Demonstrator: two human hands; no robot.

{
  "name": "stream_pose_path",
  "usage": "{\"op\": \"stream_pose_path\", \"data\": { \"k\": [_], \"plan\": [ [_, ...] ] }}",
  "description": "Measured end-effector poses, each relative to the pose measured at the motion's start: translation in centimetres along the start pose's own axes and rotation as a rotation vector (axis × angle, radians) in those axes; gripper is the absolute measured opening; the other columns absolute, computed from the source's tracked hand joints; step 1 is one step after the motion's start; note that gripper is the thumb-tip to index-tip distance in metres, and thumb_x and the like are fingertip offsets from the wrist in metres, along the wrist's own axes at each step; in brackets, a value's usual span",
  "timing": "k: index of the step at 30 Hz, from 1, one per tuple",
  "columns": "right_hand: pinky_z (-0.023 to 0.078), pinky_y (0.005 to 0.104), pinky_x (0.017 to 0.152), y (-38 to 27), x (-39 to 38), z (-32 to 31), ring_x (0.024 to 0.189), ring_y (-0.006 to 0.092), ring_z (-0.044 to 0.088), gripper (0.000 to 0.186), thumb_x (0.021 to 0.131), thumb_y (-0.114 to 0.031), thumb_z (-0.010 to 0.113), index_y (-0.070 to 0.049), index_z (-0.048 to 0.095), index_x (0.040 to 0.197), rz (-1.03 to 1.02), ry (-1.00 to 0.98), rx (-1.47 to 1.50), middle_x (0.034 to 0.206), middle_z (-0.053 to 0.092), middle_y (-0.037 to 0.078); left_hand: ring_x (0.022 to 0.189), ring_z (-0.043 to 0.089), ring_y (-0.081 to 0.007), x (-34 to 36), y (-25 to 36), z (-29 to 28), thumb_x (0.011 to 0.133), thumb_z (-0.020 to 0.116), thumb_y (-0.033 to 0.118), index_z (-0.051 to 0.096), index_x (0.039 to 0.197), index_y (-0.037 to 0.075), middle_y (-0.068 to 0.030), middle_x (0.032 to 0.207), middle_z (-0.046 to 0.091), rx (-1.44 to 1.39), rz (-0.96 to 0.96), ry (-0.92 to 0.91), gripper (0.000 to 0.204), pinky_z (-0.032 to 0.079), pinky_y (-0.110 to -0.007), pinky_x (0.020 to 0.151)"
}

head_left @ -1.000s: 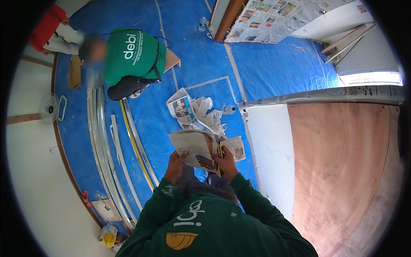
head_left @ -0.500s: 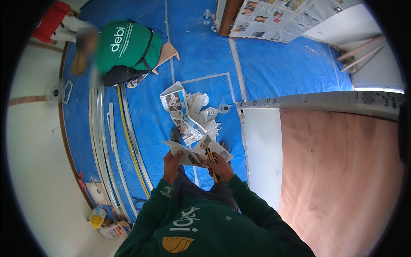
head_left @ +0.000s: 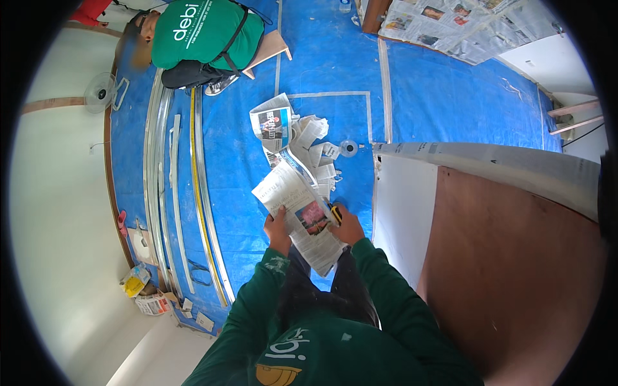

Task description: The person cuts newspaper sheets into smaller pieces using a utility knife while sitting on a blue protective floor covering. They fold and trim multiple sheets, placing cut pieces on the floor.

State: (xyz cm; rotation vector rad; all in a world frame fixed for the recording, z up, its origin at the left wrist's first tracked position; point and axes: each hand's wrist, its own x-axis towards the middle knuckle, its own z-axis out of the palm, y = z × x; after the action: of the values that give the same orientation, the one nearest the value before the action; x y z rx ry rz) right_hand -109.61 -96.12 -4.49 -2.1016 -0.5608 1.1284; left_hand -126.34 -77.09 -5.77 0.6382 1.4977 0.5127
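crumpled white newspapers [head_left: 308,132] lie ahead; my left hand [head_left: 278,233] and right hand [head_left: 349,228] hold grey printed sheet [head_left: 295,198], now facing me broader; right also yellow-black tool [head_left: 337,214]

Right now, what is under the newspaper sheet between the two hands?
Around the held newspaper sheet, I see crumpled newspapers past its far edge, dark trousers by its near edge, and blue floor covering. What lies directly beneath its middle is covered.

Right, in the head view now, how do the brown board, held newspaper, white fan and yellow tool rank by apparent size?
Largest to smallest:
1. Brown board
2. Held newspaper
3. White fan
4. Yellow tool, partly covered by the right hand; only its visible part is ranked.
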Motion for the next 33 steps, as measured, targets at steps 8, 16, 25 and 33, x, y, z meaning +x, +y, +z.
{"op": "stream_pose_path", "data": {
  "k": [8, 16, 25, 33],
  "plan": [
    [0.060, 0.0625, 0.093, 4.0, 13.1, 0.8, 0.110, 0.0532, 0.074, 0.056, 0.094, -0.007, 0.075, -0.011, 0.057, 0.148, 0.059, 0.023, -0.268, 0.117, 0.077, 0.029, 0.104, 0.072, -0.0199, 8.9, -7.3, 3.8, 0.102, 0.084, 0.015, 0.072, 0.126, 0.000, -0.0091, 0.117, 0.079, -0.004, 0.072, 0.011, 0.031, 0.058, -0.040, 0.090],
    [0.057, 0.0640, 0.091, 13.6, 20.7, 3.1, 0.109, 0.0521, 0.073, 0.042, 0.104, -0.008, 0.058, -0.015, 0.059, 0.145, -0.084, 0.048, -0.442, 0.118, 0.077, 0.028, 0.124, 0.074, -0.0368, 8.3, -22.4, -11.7, 0.102, 0.079, 0.046, 0.060, 0.154, 0.004, -0.0187, 0.143, 0.072, 1.173, 0.156, -0.608, 0.070, 0.056, -0.049, 0.106],
    [0.058, 0.0616, 0.095, 25.0, 27.9, 9.4, 0.111, 0.0522, 0.073, 0.056, 0.096, -0.005, 0.071, -0.011, 0.057, 0.150, -0.024, -0.017, -0.558, 0.118, 0.076, 0.029, 0.125, 0.071, -0.0445, -3.5, -31.0, -27.5, 0.105, 0.072, 0.045, 0.062, 0.154, 0.012, -0.0235, 0.140, 0.072, 1.526, -0.186, -1.389, 0.060, 0.057, -0.055, 0.106],
    [0.060, 0.0590, 0.094, 32.7, 34.0, 12.3, 0.114, 0.0493, 0.073, 0.058, 0.101, -0.008, 0.069, -0.015, 0.054, 0.157, -0.034, 0.037, -0.660, 0.124, 0.075, 0.026, 0.129, 0.069, -0.0458, 11.3, -31.5, -23.6, 0.106, 0.072, 0.045, 0.067, 0.145, 0.003, -0.0258, 0.140, 0.071, 1.362, 0.056, -0.908, 0.057, 0.055, -0.055, 0.109]
  ]
}}
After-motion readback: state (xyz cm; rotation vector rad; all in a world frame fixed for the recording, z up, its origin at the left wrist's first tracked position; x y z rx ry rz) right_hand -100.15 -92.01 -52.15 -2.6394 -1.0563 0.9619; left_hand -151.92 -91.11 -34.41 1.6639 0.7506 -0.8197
